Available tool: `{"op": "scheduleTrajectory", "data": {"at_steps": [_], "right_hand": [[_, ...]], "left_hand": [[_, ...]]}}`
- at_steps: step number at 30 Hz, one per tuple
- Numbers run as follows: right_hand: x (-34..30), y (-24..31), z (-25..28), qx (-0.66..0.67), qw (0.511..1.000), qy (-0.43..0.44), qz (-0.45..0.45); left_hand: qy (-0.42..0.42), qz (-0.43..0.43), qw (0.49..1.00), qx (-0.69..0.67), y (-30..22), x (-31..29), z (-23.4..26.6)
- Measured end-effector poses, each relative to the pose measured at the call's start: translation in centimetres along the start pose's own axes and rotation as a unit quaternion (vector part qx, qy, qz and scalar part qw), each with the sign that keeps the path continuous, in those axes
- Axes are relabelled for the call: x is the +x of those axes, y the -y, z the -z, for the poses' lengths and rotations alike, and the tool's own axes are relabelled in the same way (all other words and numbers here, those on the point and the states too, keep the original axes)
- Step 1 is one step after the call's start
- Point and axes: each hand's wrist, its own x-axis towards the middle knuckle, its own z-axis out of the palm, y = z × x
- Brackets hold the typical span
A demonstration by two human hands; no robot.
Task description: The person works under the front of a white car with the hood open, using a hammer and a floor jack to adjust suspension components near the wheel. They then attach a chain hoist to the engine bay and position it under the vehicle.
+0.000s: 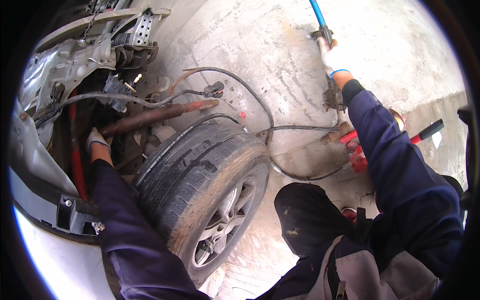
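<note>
My left hand [96,140], in a white glove, reaches into the car's open front end. It is at the inner end of a rusty red cylinder [150,120]; its fingers are mostly hidden, so I cannot tell whether it grips. Far out to the right, my right hand [328,54], also gloved, is closed around the dark metal end of a blue rod-like piece [318,15] that runs out at the top edge. Below the cylinder stands a worn tire [195,170] on a silver alloy wheel [223,222].
Black hoses [250,92] loop over the concrete floor [240,30]. A red pump-like tool [358,158] with a black-gripped handle [431,129] lies beneath my right forearm. Exposed metal framework [75,62] and a white body panel [60,255] flank my left arm. My knee [310,217] is near the wheel.
</note>
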Motion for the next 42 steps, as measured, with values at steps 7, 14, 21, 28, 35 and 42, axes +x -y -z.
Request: {"op": "scheduleTrajectory", "data": {"at_steps": [7,14,21,28,35,42], "right_hand": [[-6.8,1.6,5.9,0.185,0.975,-0.054,0.107],[-4.5,0.7,3.2,0.087,0.996,-0.010,0.035],[1.4,-1.3,-2.1,-0.026,0.999,-0.001,0.024],[-4.3,0.7,3.9,0.051,0.997,-0.027,0.041],[-6.2,1.9,5.2,0.141,0.989,-0.002,0.038],[-3.5,-0.4,2.2,0.094,0.995,-0.019,0.027]], "left_hand": [[0.008,0.015,1.000,0.005,0.1,1.2,0.5],[0.003,-0.004,1.000,-0.001,0.5,1.2,0.9],[0.025,-0.016,1.000,0.008,0.4,1.5,0.9],[0.010,-0.017,0.999,0.030,-0.1,-0.6,0.2],[0.013,-0.009,0.999,0.034,-0.2,0.1,0.3],[0.024,0.012,1.000,0.014,0.0,1.7,1.0]]}}
